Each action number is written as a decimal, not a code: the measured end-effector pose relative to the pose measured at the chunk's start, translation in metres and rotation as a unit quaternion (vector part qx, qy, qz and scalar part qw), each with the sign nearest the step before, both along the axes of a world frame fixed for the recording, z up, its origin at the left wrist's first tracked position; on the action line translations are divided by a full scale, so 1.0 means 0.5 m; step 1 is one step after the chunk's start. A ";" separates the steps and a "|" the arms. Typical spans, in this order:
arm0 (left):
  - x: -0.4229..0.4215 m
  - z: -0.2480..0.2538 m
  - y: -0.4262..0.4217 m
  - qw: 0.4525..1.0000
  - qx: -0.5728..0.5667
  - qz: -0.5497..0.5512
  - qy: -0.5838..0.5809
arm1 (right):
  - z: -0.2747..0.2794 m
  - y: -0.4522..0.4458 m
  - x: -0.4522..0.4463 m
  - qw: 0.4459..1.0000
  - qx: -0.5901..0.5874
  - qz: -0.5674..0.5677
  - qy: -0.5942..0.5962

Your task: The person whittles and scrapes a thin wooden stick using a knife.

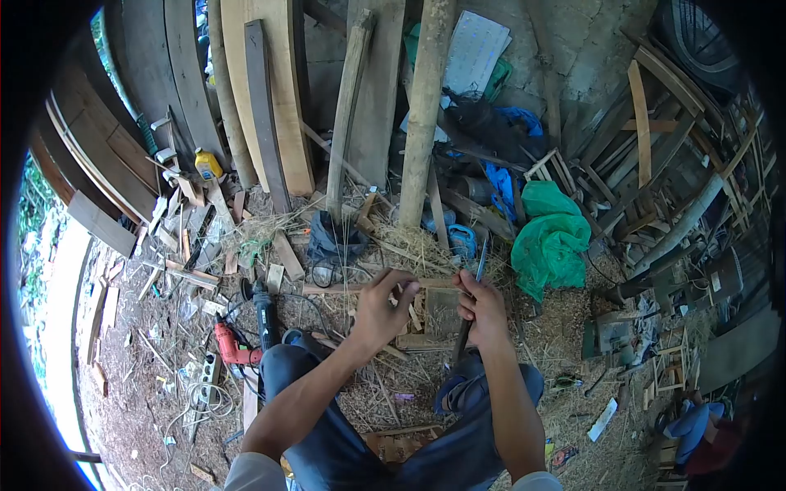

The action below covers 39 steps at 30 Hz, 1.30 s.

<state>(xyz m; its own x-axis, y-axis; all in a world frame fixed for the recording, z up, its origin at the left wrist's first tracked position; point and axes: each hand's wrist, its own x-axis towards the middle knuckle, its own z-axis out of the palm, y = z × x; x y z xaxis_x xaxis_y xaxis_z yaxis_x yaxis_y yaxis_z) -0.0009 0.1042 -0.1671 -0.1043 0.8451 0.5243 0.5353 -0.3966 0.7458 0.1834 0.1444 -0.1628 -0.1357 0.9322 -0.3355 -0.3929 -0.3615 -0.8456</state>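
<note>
Grips a slim, straight tool (481, 260) of bluish-grey metal, slightly tilted, in the right hand (483, 309), with fingers wrapped round it. Curls the left hand (381, 311), with thumb near fingertips, by a narrow flat wooden strip (437, 283) between both hands; cannot tell whether pinching it. Sits over a floor (557, 331) rough with shavings, near crumpled, glossy green plastic (550, 237) and a smooth round pole (426, 106).
</note>
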 end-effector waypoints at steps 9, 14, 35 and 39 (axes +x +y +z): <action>0.031 -0.028 0.026 0.939 -0.173 -0.089 -0.284 | -0.017 -0.047 -0.073 0.995 -0.074 0.052 0.040; -0.002 -0.021 0.041 0.930 -0.161 -0.098 -0.315 | -0.035 -0.022 -0.047 0.932 0.176 0.035 -0.314; -0.043 0.021 -0.007 0.958 -0.144 -0.247 -0.019 | 0.055 0.011 0.066 0.988 0.072 0.128 -0.040; -0.041 0.006 -0.003 0.961 -0.138 -0.240 -0.024 | 0.047 -0.012 0.017 0.982 0.058 0.181 -0.021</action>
